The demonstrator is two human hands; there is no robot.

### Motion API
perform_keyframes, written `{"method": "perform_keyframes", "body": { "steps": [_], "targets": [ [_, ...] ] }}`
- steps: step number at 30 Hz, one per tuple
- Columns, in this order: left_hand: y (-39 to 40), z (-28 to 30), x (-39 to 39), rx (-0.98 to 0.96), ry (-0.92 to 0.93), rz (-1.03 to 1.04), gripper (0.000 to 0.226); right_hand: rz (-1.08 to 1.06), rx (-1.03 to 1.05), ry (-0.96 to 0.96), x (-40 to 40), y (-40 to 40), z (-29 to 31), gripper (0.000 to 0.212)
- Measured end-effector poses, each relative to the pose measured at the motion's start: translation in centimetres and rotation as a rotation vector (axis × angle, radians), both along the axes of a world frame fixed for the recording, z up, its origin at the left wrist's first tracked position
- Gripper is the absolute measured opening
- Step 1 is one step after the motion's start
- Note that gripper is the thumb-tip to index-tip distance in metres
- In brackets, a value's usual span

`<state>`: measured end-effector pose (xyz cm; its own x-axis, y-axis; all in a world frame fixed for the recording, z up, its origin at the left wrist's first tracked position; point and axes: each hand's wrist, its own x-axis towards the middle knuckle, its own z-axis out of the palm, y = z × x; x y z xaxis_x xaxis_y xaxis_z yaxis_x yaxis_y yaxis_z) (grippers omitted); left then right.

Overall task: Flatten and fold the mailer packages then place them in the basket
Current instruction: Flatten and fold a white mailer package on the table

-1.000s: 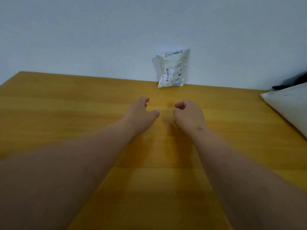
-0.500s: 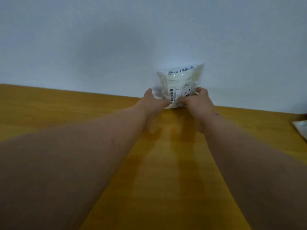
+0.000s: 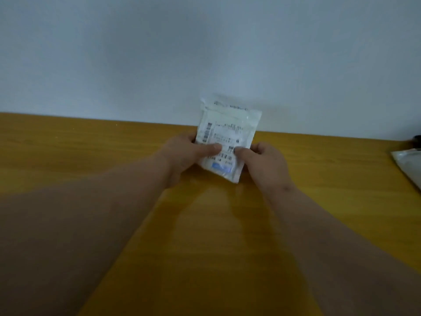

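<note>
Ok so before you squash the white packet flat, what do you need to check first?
1. Both hands on the packet: ok. The left hand and right hand each pinch the mailer packet with thumbs on its front.
2. Bare table to lay it on: ok. The wooden table in front of the hands shows open space.
3. Packet lying flat: not ok. It is tilted up, with its top edge against the wall.
4. Anything inside the packet: cannot tell.
5. Basket ready: cannot tell. None is in view.
6. Other packet out of the way: ok. A second packet lies at the table's right edge.
</note>
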<state>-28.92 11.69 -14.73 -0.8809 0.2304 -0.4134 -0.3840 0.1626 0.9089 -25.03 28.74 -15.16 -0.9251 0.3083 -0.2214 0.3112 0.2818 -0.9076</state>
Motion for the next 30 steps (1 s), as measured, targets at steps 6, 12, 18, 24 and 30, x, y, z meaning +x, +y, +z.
{"method": "perform_keyframes", "body": {
  "steps": [6,12,18,24,30],
  "targets": [
    [-4.4,2.9,6.1,-0.540,-0.177,-0.672,0.024,-0.039,0.589,0.325,7.6,-2.6,0.6,0.055],
    [-7.0,3.3,11.7,-0.929,0.105,-0.594,0.079,0.517,0.863,0.345,16.6,-8.1,-1.5,0.054],
    [-7.2,1.8,18.0,-1.017,0.585,-0.585,0.061,0.590,0.968,0.214,18.6,-8.3,-3.6,0.060],
    [-7.9,-1.5,20.1,-1.099,0.446,-0.709,0.064,0.617,1.112,0.181,19.7,-8.9,-4.6,0.062],
    [-7.7,-2.6,20.5,-1.128,0.482,-0.689,0.067,0.669,1.074,0.162,19.9,-8.9,-4.6,0.065]
  ]
}}
